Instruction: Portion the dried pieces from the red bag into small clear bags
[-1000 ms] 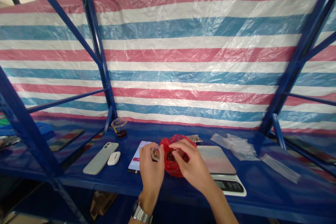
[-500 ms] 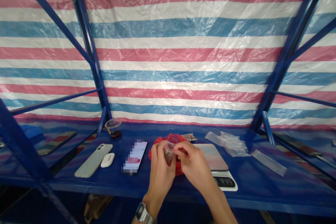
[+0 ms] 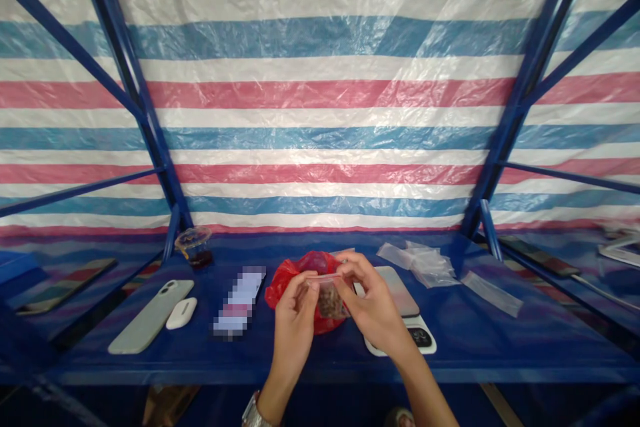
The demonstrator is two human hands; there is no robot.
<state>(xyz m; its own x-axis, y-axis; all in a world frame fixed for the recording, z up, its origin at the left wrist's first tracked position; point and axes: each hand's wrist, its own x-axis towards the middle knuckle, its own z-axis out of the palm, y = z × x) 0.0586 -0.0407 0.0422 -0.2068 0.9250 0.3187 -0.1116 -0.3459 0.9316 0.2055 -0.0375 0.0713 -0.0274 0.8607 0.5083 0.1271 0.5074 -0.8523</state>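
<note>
Between my two hands is a small clear zip bag (image 3: 330, 300) with brown bits in it, held by its top edge. My left hand (image 3: 296, 310) pinches the left end of that edge between thumb and fingers. At the other end, my right hand (image 3: 367, 297) has its thumb and fingers closed on the bag's top. Under and behind the zip bag lies a crumpled red plastic bag (image 3: 285, 280), whose inside is largely hidden. Just right of my right hand, a white kitchen scale (image 3: 400, 290) with a dark display is partly covered by my wrist.
Several flat clear bags (image 3: 425, 263) lie at the back right, with a single one (image 3: 493, 293) nearer. To the left are a lit phone (image 3: 240, 303), a white earbud case (image 3: 181, 313), a pale phone (image 3: 150, 320) and a plastic cup (image 3: 195, 250) of dark liquid. Blue posts (image 3: 150, 120) frame both sides.
My hands have spread to the two ends of the zip bag's top, which was round and gaping and is now drawn flat. The camera view has shifted to the right.
</note>
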